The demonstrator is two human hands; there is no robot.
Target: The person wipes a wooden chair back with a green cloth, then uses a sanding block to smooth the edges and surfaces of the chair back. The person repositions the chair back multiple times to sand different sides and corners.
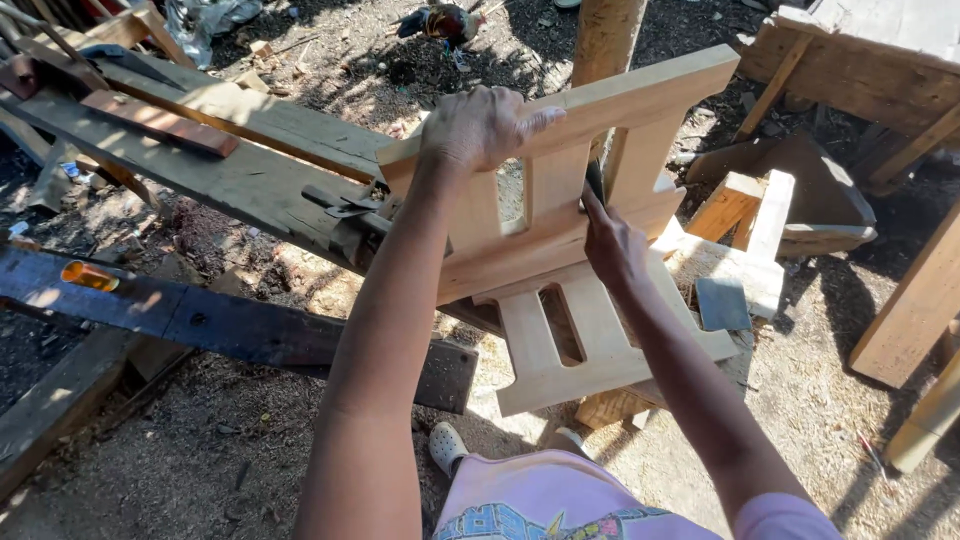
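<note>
**Pale wooden frame held on edge above a cluttered dirt yard**

Seen from above, looking down two bare arms. Gripped a slatted frame (560,200) of pale wood, tilted up on edge against the near edge of a long grey plank (250,170). Clamped the left hand (485,125) shut over the frame's top rail, fingers wrapped past the far side. Pressed the right hand (610,245) against the middle rail, fingers curled. Impossible to tell whether holding only wood or also the thin dark sliver above the knuckles.

Likely risks, judged from the pose: steadied by hand alone and braced by nothing visible, so prone to twisting or sliding off the plank's edge under any sideways push. Liable then to drop onto the second frame (600,345) lying flat just below, or toward the foot (447,445) in a pale clog near its corner. Fingers of the right hand placed between slats, so open to a pinch. Rough metal clamp (345,210) at the plank's edge close to the left forearm, a possible scrape.

Underfoot, bare ground (820,400) dusted with sawdust and patched with hard sun and shadow. To the left, a dark beam (200,320) lying along the dirt. To the right, stacked offcuts (750,210) and leaning boards. Beyond, an upright post (605,40) and a bird (445,20) at the top edge. Little free standing room anywhere.
</note>
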